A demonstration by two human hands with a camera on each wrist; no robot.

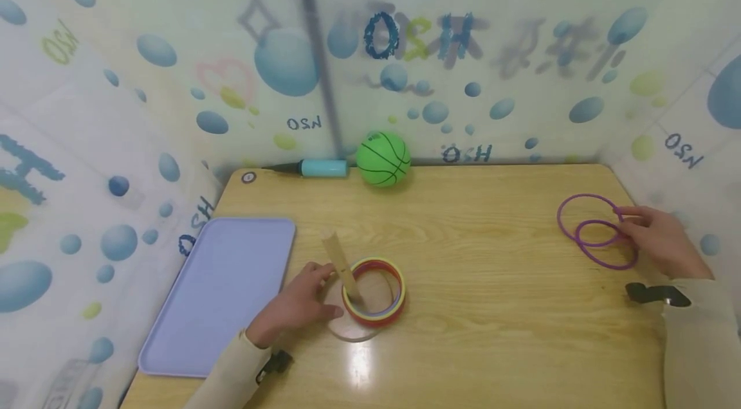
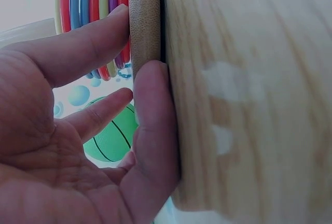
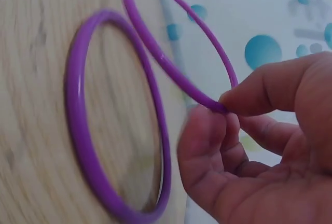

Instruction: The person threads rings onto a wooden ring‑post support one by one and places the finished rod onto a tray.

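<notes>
At the right side of the table, my right hand pinches the edge of a thin purple ring between thumb and fingertips. A second purple ring lies on the table beside it, overlapping the first in the head view. Left of the table's middle, my left hand holds the rim of a round wooden base, thumb and fingertips at its edge. From that base rises a flat wooden post. Several coloured rings, red, yellow, blue and purple among them, are stacked around the post.
A pale lavender tray lies at the left on the wooden table. Along the back edge are a green ball and a light-blue pump with a black tip. Patterned curtain walls rise behind and on both sides.
</notes>
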